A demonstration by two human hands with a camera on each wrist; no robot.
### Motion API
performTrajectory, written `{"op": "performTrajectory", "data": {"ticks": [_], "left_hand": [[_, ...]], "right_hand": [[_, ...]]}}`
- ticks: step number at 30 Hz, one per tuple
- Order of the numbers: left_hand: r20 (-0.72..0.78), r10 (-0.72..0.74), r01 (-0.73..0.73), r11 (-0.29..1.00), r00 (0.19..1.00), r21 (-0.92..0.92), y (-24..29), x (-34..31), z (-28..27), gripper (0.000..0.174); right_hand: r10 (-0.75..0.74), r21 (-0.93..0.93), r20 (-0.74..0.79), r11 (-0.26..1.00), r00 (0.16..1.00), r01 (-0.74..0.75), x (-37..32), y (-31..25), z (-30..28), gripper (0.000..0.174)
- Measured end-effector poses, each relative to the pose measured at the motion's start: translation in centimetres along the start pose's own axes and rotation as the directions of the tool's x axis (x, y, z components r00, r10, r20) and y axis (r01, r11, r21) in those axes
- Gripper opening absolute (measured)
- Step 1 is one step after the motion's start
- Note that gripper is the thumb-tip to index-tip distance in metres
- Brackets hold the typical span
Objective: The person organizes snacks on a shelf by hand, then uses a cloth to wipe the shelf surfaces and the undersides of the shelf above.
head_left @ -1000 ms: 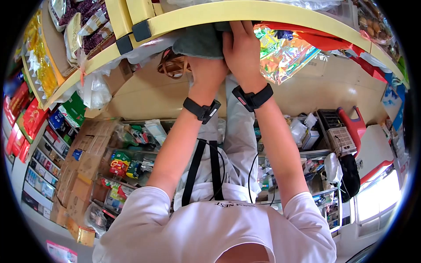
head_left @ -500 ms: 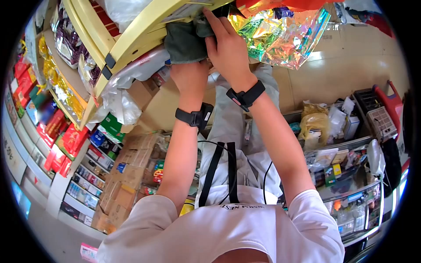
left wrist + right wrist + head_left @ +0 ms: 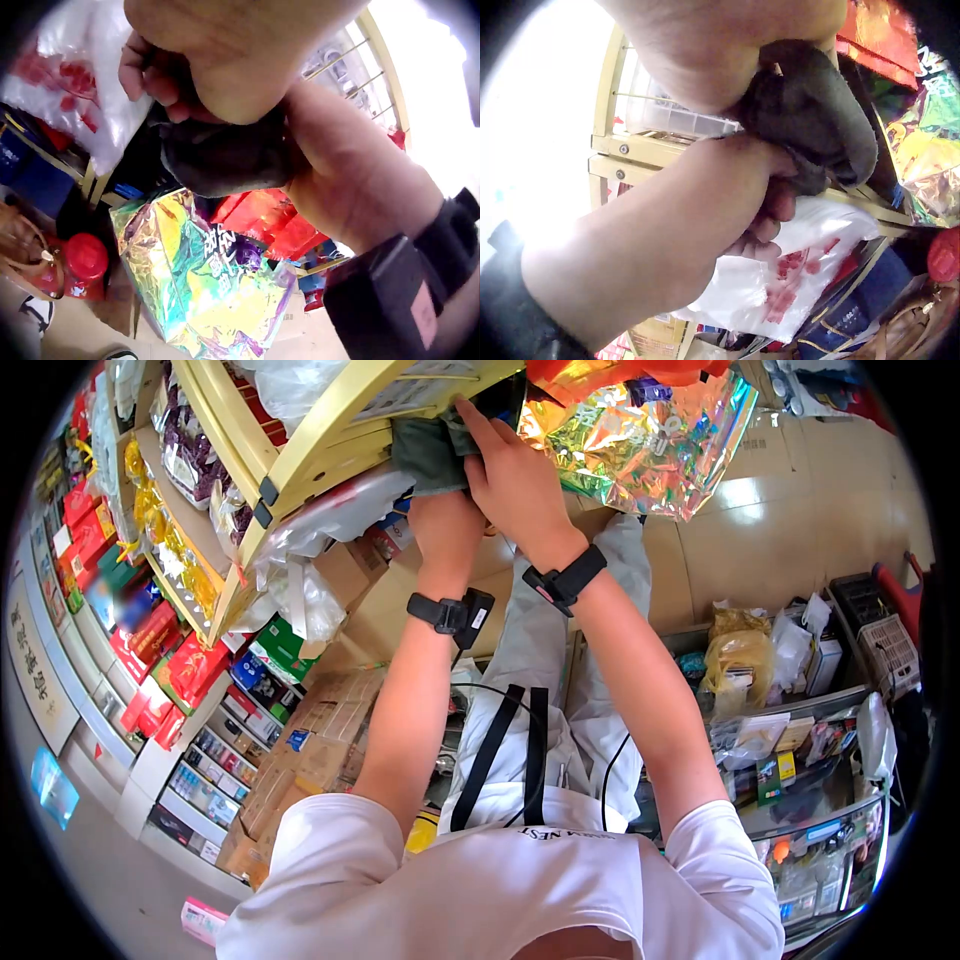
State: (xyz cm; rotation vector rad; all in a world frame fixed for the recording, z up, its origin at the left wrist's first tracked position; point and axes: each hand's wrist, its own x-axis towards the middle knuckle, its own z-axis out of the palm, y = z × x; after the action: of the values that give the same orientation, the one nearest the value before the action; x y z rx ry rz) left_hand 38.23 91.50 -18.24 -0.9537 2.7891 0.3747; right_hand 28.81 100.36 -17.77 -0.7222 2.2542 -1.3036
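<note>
A dark grey-green cloth [image 3: 430, 455] is bunched between both hands, right beside the edge of a cream-yellow metal rack [image 3: 335, 425]. My left hand [image 3: 445, 525] holds the cloth, which drapes over its fingers in the head view. From the right wrist view, curled left fingers [image 3: 769, 221] show under the cloth's edge. My right hand [image 3: 520, 485] grips the cloth from the other side, its index finger reaching up along the rack. In the left wrist view the folded cloth [image 3: 225, 157] hides most of the right fingers.
A shiny iridescent bag [image 3: 640, 450] hangs right of the hands, with red packaging [image 3: 610, 375] above it. A white plastic bag with red print [image 3: 795, 262] lies by the rack. Behind the person stand a cluttered glass counter [image 3: 800, 800] and flattened cardboard [image 3: 310, 750].
The head view has turned, so the rack now slants at upper left and more of the iridescent bag shows. Both hands keep hold of the cloth, sitting further left in view.
</note>
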Motion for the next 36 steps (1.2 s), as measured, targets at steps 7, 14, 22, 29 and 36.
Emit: {"op": "performTrajectory", "data": {"ticks": [7, 14, 22, 29, 36], "left_hand": [[-0.224, -0.038, 0.007, 0.991, 0.974, -0.135, 2.3, -0.4, 1.3, 0.045], [-0.064, -0.030, -0.018, 0.772, 0.998, -0.635, 1.6, -6.4, -0.3, 0.033], [-0.145, 0.074, -0.135, 0.871, 0.987, -0.472, -0.6, -3.5, 0.4, 0.039], [-0.382, -0.223, 0.098, 0.943, 0.897, -0.319, 4.5, 1.3, -2.0, 0.046], [-0.023, -0.386, 0.380, 0.916, 0.922, -0.132, 5.7, 0.2, -1.0, 0.049]], "right_hand": [[0.009, 0.027, -0.049, 1.000, 0.999, -0.008, 0.0, 0.7, -0.2, 0.055], [0.216, 0.248, 0.091, 0.941, 0.972, -0.232, -0.8, 2.3, -3.3, 0.029], [0.195, 0.493, 0.128, 0.838, 0.972, -0.233, -2.3, 0.9, -2.9, 0.024], [0.208, 0.482, 0.019, 0.855, 0.978, -0.192, 0.6, 0.5, -2.4, 0.023], [0.188, 0.362, 0.083, 0.909, 0.979, -0.205, 1.4, 0.4, -2.6, 0.027]]}}
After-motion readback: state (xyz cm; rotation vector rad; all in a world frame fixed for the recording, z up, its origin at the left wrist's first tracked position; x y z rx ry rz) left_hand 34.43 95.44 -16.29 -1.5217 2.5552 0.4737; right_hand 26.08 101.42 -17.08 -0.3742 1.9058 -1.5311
